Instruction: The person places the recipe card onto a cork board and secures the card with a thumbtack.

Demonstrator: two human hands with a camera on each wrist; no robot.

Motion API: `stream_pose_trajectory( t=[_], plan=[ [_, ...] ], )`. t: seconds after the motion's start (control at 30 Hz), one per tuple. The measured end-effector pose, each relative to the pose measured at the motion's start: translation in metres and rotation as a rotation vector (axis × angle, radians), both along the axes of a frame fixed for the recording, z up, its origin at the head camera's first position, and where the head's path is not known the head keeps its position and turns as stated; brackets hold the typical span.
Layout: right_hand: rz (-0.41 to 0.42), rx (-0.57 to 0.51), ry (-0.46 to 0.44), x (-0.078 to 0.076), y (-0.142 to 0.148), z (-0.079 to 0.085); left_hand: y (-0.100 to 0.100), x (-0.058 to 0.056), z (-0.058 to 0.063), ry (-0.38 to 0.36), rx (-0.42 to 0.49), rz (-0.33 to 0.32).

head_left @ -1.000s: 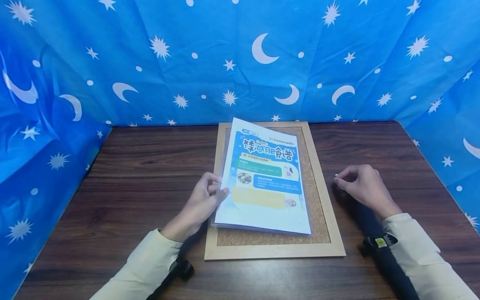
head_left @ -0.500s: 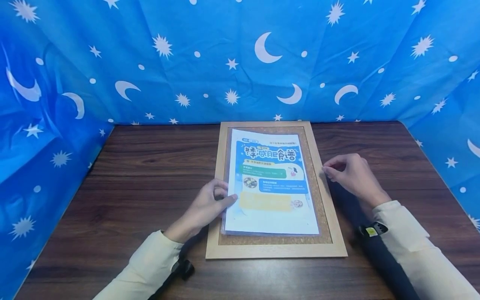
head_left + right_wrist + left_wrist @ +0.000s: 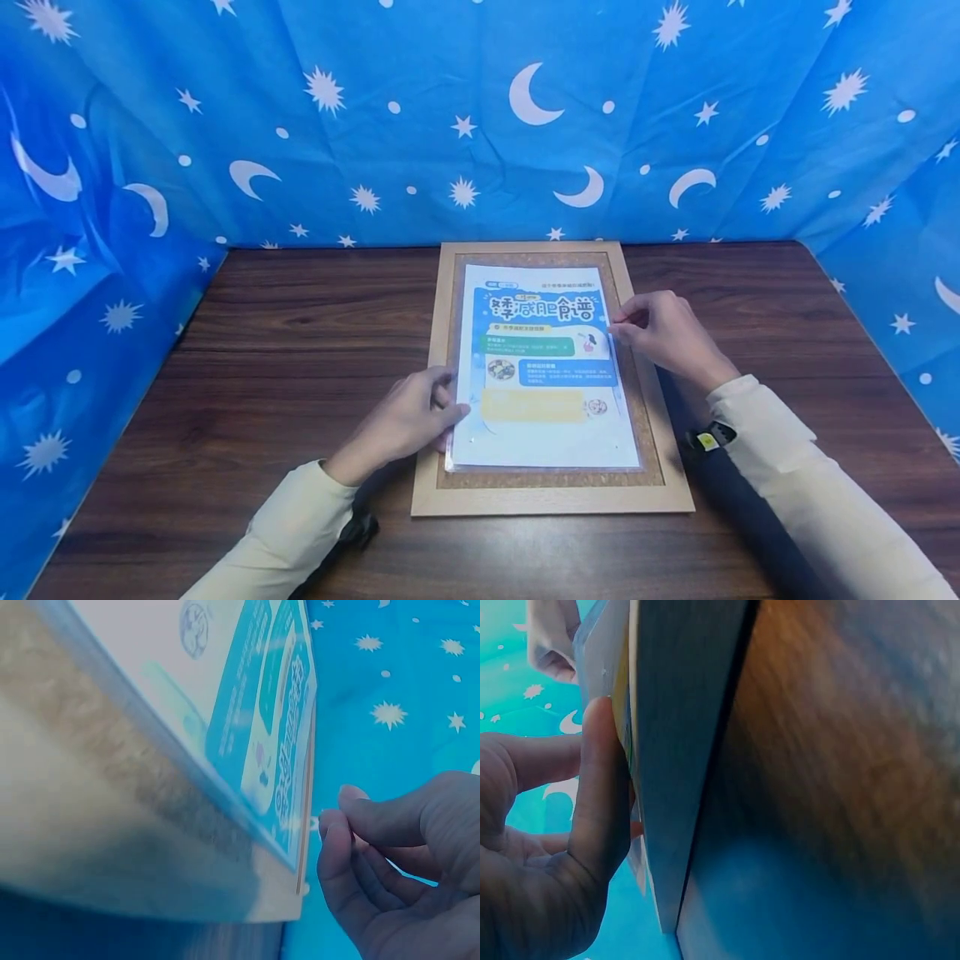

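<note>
A laminated poster (image 3: pixel 551 446) with blue, green and yellow panels lies over the cork (image 3: pixel 551 480) of a wood-framed corkboard (image 3: pixel 551 502). At its left edge my left hand (image 3: pixel 405 421) pinches the sheet, thumb on top and the other fingers at the underside. My right hand (image 3: pixel 667 337) is at the upper right edge of the poster in the head view, thumb and index finger pressed together. Between those fingertips a small shiny pin (image 3: pixel 316 823) is mostly hidden. From the right wrist, the poster (image 3: pixel 225 712) appears beside the pinching fingers.
The corkboard rests on a dark wooden table (image 3: pixel 300 350). A blue curtain (image 3: pixel 420 100) with moons and stars stands behind and on both sides. Wrist straps show at both cream sleeves (image 3: pixel 810 467).
The poster has come down and right, straightening over the cork, with my left hand holding its edge. My right hand has moved left from beside the board to the poster's right edge.
</note>
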State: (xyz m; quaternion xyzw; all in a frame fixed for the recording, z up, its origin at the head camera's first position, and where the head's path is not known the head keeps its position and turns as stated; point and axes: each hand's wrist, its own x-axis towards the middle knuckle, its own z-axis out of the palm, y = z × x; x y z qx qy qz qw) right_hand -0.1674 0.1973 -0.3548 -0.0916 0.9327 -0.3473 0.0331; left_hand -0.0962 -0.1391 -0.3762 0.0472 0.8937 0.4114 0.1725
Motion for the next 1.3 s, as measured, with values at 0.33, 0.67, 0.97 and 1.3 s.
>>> stream_pose_trajectory(
  t=[0.33,0.67,0.97,1.3],
  plan=[
    [0.080,0.000,-0.008,-0.014,-0.032,-0.001,0.000,0.001,0.004,0.047,-0.125,-0.033],
    [0.150,-0.049,0.018,-0.025,-0.065,-0.006,0.002,0.001,0.009,0.049,-0.181,-0.070],
    [0.223,-0.028,0.038,-0.038,-0.105,-0.014,0.003,0.001,0.010,0.053,-0.189,-0.081],
    [0.239,-0.071,-0.050,-0.061,-0.138,-0.013,0.005,0.000,0.009,0.083,-0.227,-0.109]
  ],
)
